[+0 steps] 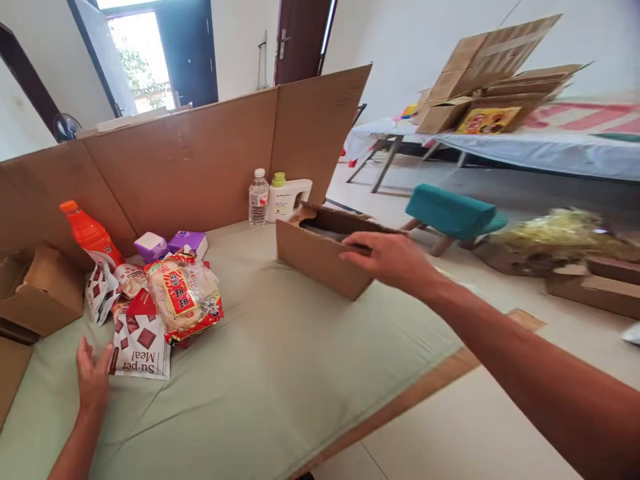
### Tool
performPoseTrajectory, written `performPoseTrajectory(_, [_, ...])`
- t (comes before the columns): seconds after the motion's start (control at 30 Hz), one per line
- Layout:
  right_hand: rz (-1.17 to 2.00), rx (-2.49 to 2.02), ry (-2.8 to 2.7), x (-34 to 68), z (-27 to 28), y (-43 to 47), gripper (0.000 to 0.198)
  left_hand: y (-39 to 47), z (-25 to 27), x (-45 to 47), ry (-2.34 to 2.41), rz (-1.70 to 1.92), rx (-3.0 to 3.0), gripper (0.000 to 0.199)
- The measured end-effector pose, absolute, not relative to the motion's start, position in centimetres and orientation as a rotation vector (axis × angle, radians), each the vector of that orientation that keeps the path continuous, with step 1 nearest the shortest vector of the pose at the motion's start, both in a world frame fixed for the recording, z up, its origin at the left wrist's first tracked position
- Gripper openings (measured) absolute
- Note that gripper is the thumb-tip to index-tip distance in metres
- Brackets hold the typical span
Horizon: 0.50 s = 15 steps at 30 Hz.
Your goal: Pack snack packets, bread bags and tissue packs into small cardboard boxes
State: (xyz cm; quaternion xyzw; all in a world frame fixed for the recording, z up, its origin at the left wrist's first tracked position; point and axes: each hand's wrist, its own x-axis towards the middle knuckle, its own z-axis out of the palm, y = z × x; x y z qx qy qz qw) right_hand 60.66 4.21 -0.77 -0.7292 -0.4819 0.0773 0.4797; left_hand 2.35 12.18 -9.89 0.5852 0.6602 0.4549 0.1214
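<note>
My right hand [393, 257] grips the rim of a small open cardboard box [320, 257], its thumb against the outer wall and its fingers over the edge. What lies inside the box is mostly hidden. At the lower left my left hand [93, 373] is open and holds nothing, close beside a white "Su-per Meal" pouch [145, 343]. A red and clear snack bag [183, 300] leans over that pouch, with another patterned pouch [101, 293] behind. An orange drink bottle [95, 233] tilts at the back of the heap, near purple packs [187, 243].
A water bottle [258, 200] and a white jug with a green cap [289, 199] stand against the cardboard screen [190, 160]. An open box [50, 293] sits at left. Beyond the green-covered table's edge are a teal stool [453, 210] and floor boxes [595, 287].
</note>
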Motion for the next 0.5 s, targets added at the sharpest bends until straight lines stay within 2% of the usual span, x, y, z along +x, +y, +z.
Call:
performPoseTrajectory(0.07, [0.151, -1.729, -1.376, 58.6, -0.8, -0.4, 0.011, 8.2, -8.8, 3.6, 1.934, 1.371, 1.745, 0.082])
performPoseTrajectory(0.13, [0.107, -1.597, -1.644, 56.4, -0.6, -4.8, 0.002, 4.0, -7.5, 5.6, 1.788, 1.446, 1.968, 0.07])
performPoseTrajectory(0.2, [0.111, -1.425, -1.871, 54.2, -0.2, -8.4, 0.01, 0.3, -6.5, 8.3, 1.443, 1.387, 2.279, 0.067])
performPoseTrajectory(0.27, [0.18, -1.302, -1.988, 52.2, 0.3, -11.0, 0.014, -2.1, -6.3, 11.2, 1.097, 1.146, 2.443, 0.085])
performPoseTrajectory(0.37, [0.332, -1.191, -2.102, 50.2, 1.2, -13.2, 0.017, -2.9, -7.3, 14.5, 0.797, 0.769, 2.365, 0.12])
performPoseTrajectory(0.43, [0.508, -1.139, -2.162, 49.9, 1.9, -13.6, 0.012, -2.1, -8.1, 15.7, 0.696, 0.637, 2.22, 0.131])
performPoseTrajectory(0.5, [0.7, -1.101, -2.159, 50.3, 2.6, -13.3, 0.024, -1.2, -8.6, 16.4, 0.621, 0.571, 2.082, 0.133])
